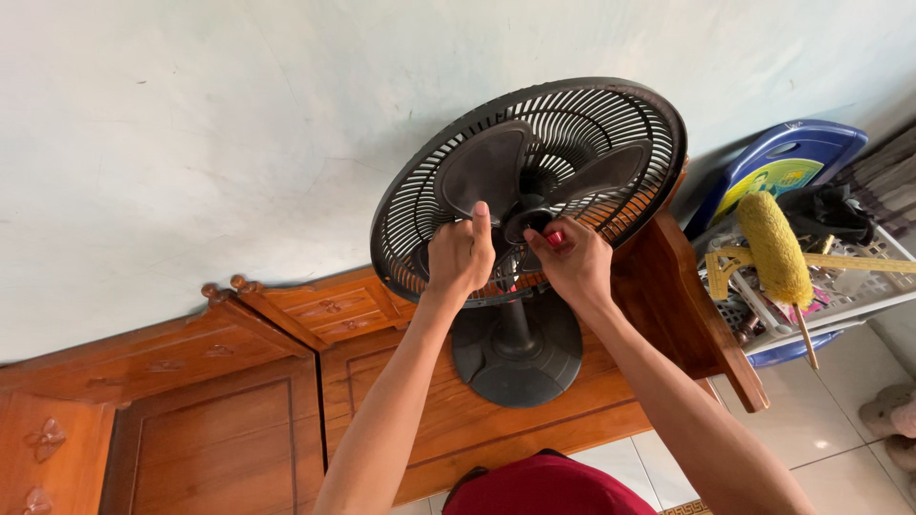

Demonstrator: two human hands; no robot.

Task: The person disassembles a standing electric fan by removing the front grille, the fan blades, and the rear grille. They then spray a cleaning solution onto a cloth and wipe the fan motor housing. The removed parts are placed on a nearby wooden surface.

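From the head camera, tilted so the room appears rolled sideways, a black electric fan (pixel 530 191) stands on its round base (pixel 516 353) on top of a carved wooden cabinet (pixel 286 401), set against a pale wall (pixel 191 124). The front guard is absent, so the dark blades (pixel 489 167) lie open to reach, backed only by the rear grille (pixel 611 114); that is why both hands can work at the hub.

The left hand (pixel 460 256) is clenched around the lower part of a blade near the centre, thumb pointing up along it. The grip looks meant to keep the blades from turning. The right hand (pixel 575 259) pinches a small red piece (pixel 554 238) at the hub between thumb and fingertips, right at the spindle, touching the blade assembly. One hand bracing while the other works at the centre suits a part that would otherwise spin freely.

To the right of the cabinet, a white plastic basket (pixel 840 300) holds a yellow paint roller (pixel 775 250) lying on its rim, handle hanging out, with a yellow ruler (pixel 859 263) across it. A blue tray (pixel 787 157) leans against the wall behind. A red rounded shape (pixel 549 486) fills the bottom edge; I cannot tell what it is.
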